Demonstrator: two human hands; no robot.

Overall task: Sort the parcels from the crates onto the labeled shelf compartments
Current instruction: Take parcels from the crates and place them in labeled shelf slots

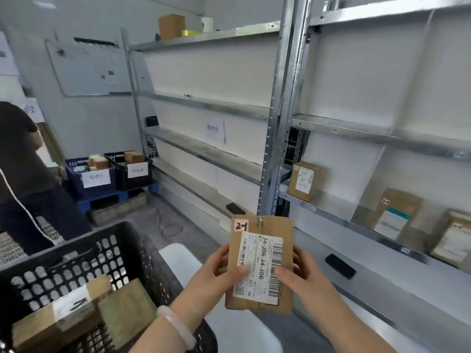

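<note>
I hold a flat brown cardboard parcel (265, 253) upright in front of me. Its white shipping label reads J4-J06, and a small tag at its top left corner reads 21. My left hand (216, 271) grips the parcel's left edge, thumb on the label. My right hand (303, 273) grips its right edge, thumb on the barcode. A black perforated crate (107, 253) at lower left holds several brown parcels (74, 312). The metal shelf (331, 215) on the right carries several boxes (304, 180).
A blue crate (89, 179) and a black crate (132, 169) with paper labels sit on a blue pallet at the back left. A person in dark clothes (23, 159) stands at the left. A white stool (183, 256) is below my hands. A paper sign (214, 129) hangs on the back shelf.
</note>
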